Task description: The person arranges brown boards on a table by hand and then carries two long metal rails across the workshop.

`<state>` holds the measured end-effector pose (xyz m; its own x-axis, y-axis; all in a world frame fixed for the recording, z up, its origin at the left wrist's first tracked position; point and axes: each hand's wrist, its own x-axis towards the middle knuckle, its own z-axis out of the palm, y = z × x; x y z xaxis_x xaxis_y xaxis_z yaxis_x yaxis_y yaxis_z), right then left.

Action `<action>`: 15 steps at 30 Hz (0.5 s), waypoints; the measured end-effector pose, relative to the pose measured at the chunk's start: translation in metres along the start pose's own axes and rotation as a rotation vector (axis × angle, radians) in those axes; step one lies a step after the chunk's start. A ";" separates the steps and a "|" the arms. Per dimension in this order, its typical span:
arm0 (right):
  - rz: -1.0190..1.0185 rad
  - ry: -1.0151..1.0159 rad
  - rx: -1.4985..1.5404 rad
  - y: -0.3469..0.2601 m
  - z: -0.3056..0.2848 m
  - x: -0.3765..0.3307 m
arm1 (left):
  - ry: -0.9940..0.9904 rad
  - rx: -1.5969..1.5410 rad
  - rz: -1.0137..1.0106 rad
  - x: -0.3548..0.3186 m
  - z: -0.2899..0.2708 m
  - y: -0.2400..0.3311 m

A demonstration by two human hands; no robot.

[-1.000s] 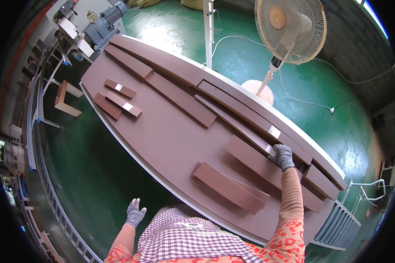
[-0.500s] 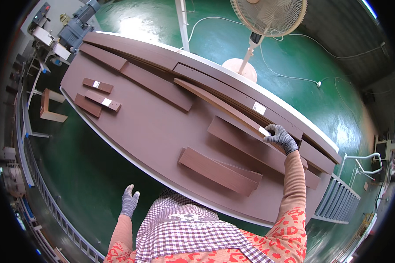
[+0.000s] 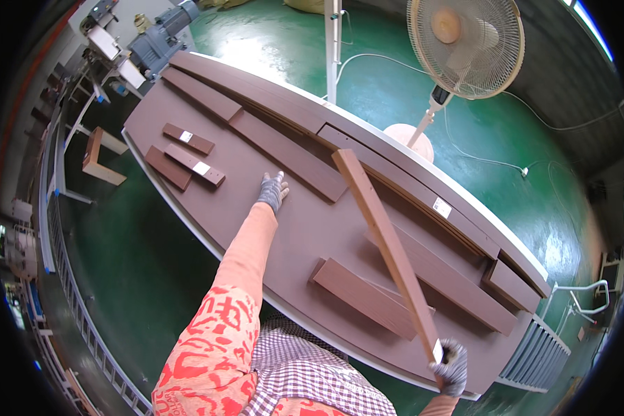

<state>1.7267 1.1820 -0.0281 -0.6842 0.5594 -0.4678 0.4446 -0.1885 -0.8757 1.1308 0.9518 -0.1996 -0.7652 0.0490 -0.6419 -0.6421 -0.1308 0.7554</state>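
Brown composite boards covered a long work table (image 3: 208, 229), itself faced in the same dark brown, set on a green floor (image 3: 555, 208). Right hand (image 3: 452, 366), in a grey glove, was clamped on the near end of a long narrow strip (image 3: 388, 246), close to the table's near right corner; the strip ran from that grip out across the table toward the far edge, its far end lifted above the stacked long planks (image 3: 423, 201) there. A small white label showed at the held end. Left hand (image 3: 272, 191), also grey-gloved, reached out on a straight arm over the middle of the table, fingers spread and palm down, closed on nothing; whether it touched the surface could not be told. It was nearest a long flat plank (image 3: 284, 154) lying just beyond it. The hands were well apart. Two short labelled pieces (image 3: 191, 149) and a third plain one lay near the table's left end. A wider short board (image 3: 364, 297) lay near the near edge, partly under the held strip. Another short block (image 3: 512, 286) sat near the right end. A pedestal fan (image 3: 464, 41) stood beyond the far edge, with a grey motor unit (image 3: 156, 41) past the far left corner. Red patterned sleeve and checked cloth filled the lower foreground.
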 end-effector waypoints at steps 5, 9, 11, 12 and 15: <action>0.071 0.042 0.193 0.019 0.059 -0.051 | -0.088 0.175 0.041 0.058 0.030 -0.010; 0.081 -0.001 0.172 0.044 0.080 -0.060 | -0.195 0.137 0.037 0.091 0.028 -0.010; 0.082 -0.014 0.127 0.041 0.088 -0.059 | -0.216 0.246 0.046 0.116 0.020 -0.011; 0.025 -0.040 -0.096 0.040 0.087 -0.057 | -0.236 0.249 0.002 0.109 0.029 -0.007; 0.077 -0.086 -0.015 0.040 0.093 -0.058 | -0.123 0.299 0.063 0.101 0.043 -0.008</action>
<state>1.7301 1.0669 -0.0473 -0.6944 0.4727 -0.5426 0.5058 -0.2157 -0.8352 1.0569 1.0008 -0.2644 -0.7919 0.1719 -0.5860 -0.5649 0.1580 0.8099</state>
